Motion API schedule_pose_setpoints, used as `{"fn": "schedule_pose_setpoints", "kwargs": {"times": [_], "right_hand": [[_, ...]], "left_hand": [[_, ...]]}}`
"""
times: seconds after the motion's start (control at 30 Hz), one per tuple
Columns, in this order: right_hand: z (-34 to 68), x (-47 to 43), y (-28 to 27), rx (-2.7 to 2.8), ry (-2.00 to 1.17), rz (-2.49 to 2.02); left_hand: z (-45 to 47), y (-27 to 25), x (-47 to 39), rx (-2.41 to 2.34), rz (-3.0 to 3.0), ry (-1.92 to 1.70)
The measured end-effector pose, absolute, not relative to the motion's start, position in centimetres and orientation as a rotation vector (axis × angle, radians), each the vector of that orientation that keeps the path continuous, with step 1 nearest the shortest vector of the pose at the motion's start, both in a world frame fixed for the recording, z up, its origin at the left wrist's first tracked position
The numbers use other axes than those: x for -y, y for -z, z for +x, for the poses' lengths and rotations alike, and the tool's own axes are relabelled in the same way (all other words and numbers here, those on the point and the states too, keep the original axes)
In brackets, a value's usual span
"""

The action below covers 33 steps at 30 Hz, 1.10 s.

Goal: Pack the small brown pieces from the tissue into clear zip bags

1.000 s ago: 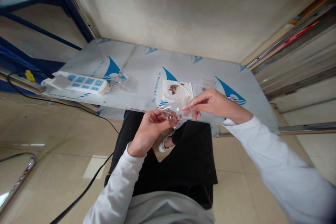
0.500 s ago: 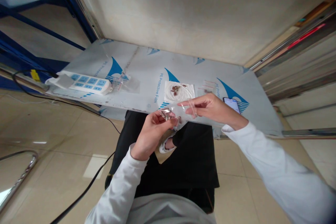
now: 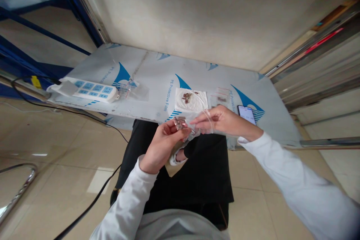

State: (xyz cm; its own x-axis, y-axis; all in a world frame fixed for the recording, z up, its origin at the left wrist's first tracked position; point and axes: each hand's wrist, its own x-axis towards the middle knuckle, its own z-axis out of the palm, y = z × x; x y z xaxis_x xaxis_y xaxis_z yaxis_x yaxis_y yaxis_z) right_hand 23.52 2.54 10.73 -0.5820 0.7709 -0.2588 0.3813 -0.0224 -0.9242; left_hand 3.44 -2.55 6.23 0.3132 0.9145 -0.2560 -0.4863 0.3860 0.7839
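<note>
Between my hands, over the table's front edge, is a clear plastic bag point(image 3: 194, 132) with small brownish pieces in it. My left hand point(image 3: 165, 138) is closed, thumb and fingers pinching the bag's left side where the pieces bunch up. My right hand point(image 3: 218, 120) has its fingers closed around the bag's right end, fingertips close to the left hand's. Just beyond the hands, a white pad point(image 3: 198, 101) lies on the table with a small heap of brown pieces point(image 3: 186, 97) on it. What the pieces are is too small to tell.
The table point(image 3: 152, 78) wears printed protective film. A white power strip point(image 3: 92, 89) and thin clear bags point(image 3: 135, 90) lie at left. Right of the pad are a small bag with dark pieces point(image 3: 221, 97) and a lit phone point(image 3: 246, 114). A black cable point(image 3: 92, 200) crosses the floor.
My right hand has moved a little down and left, bringing its fingertips closer to my left hand. The bag is more bunched between them. My left hand stays nearly in place.
</note>
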Motion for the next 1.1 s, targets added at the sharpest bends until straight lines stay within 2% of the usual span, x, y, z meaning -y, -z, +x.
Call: {"fn": "schedule_pose_setpoints", "kwargs": {"times": [0.1,0.5,1.1], "right_hand": [[23.8,-2.7,-10.7,1.904,-1.686,-1.231],[24.5,-3.4,-10.7,2.271,-1.407,-1.122],[23.6,-2.5,-10.1,2.320,-1.185,-1.063]], "left_hand": [[3.5,-6.4,2.6,-0.774,0.639,-0.972],[3.9,-6.3,2.6,-0.744,0.586,-0.916],[4.7,-5.6,2.4,-0.827,0.472,-0.982]]}}
